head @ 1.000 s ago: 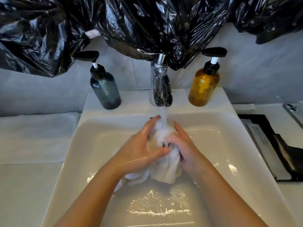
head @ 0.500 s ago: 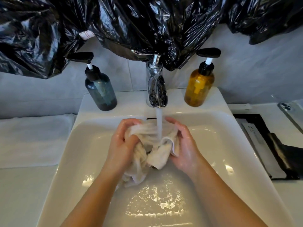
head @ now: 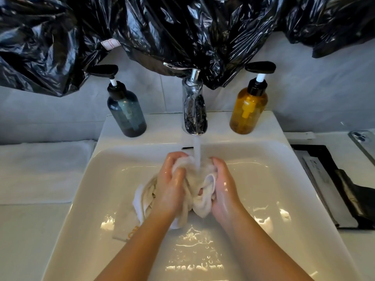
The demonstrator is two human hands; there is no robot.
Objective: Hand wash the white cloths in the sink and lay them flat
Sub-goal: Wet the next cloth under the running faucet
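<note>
Under running faucet [head: 194, 110], left hand [head: 172, 191] and right hand [head: 223, 191] gripping white cloth [head: 203, 205], orange tag print [head: 133, 232] illegible

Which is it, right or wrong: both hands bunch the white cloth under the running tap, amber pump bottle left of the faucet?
Wrong in one point. The head view shows the amber pump bottle right of the faucet; the dark bottle stands left. Left hand and right hand do bunch the white cloth under the running tap.

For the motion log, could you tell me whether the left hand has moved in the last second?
Yes. Against the faucet, the left hand, gripping the white cloth, has drawn leftward; its thumb no longer crosses beneath the water stream.
</note>
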